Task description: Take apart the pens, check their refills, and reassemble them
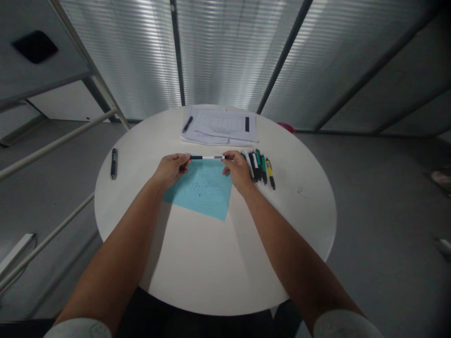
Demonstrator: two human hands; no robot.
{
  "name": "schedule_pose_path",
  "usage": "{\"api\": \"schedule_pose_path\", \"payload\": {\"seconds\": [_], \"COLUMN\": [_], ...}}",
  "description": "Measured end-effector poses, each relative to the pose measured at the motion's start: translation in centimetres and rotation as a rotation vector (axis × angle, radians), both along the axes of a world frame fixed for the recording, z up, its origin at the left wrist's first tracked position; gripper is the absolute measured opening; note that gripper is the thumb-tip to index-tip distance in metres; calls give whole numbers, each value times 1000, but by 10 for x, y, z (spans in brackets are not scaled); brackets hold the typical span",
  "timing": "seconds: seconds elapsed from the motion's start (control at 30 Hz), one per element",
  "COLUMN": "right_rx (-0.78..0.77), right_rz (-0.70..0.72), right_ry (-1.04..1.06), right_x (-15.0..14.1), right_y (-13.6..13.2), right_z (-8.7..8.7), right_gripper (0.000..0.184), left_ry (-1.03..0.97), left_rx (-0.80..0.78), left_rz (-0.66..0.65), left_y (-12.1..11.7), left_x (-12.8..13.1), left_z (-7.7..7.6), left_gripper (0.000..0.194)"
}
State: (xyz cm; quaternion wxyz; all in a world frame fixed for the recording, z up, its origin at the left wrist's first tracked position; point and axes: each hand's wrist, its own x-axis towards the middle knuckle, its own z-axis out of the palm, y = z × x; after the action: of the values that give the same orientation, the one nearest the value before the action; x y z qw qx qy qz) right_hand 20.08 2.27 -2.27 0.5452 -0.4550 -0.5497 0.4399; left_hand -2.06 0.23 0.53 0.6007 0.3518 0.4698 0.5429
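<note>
A black and white pen [207, 157] is stretched level between my two hands, over the far edge of a blue sheet of paper [197, 188] with dark scribbles on it. My left hand [171, 169] pinches its black end between thumb and fingers. At the other end, my right hand [237, 170] grips it with thumb and fingertips. Just right of that hand lies a row of several pens [259, 166], with white, green and yellow parts.
Printed papers [221, 124] are stacked at the far side of the round white table [197, 263], a dark pen [188, 124] on top. Another dark pen [113, 164] lies near the left edge. A pale metal rail [56, 136] stands left of the table; a blind-covered glass wall [225, 56] is behind.
</note>
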Motion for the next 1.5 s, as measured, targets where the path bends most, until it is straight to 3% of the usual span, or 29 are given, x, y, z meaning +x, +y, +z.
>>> {"api": "schedule_pose_path", "payload": {"seconds": [0.13, 0.37, 0.67, 0.8, 1.13, 1.33, 1.5], "right_rx": [-37, 28, -5, 34, -32, -20, 5], "right_rz": [41, 9, 63, 11, 13, 33, 48], "right_ry": [5, -13, -52, -21, -7, -103, -113], "right_x": [-1, 2, 0, 2, 1, 1, 2], "right_y": [0, 0, 0, 0, -2, -1, 1], "right_z": [1, 1, 0, 0, 2, 0, -2], "right_gripper": [27, 35, 24, 37, 29, 44, 27], "left_ry": [11, 5, 2, 4, 1, -3, 0], "left_rx": [16, 5, 21, 25, 21, 27, 21], "left_rz": [-6, -4, -14, -21, -15, -24, -19], "left_y": [1, 1, 0, -1, 1, 1, 0], "left_x": [-1, -1, -1, -1, -1, -2, -1], "left_z": [-1, 0, -2, 0, -2, -3, -1], "left_gripper": [16, 17, 17, 20, 19, 21, 19]}}
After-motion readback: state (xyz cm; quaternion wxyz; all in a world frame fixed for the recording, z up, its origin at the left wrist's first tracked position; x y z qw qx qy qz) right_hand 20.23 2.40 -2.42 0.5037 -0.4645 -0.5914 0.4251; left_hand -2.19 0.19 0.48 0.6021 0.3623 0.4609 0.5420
